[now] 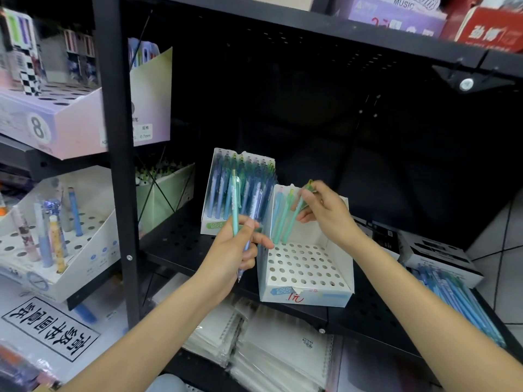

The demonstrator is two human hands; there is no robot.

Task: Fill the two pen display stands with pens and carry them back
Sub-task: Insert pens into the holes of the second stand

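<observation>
Right hand point(325, 213) pinches a green pen point(297, 215) over the near stand point(307, 297); left hand point(236, 250) grips teal pen point(235, 205) and clear pen point(254, 216).

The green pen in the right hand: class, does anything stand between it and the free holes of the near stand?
Nothing visible does. The right hand pinches the green pen over the back row of the near stand, beside pens already in place; the holes in front are bare.

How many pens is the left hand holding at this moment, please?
2: a teal pen upright and a clear bluish pen beside it, both gripped in the left hand. More may be hidden.
</observation>
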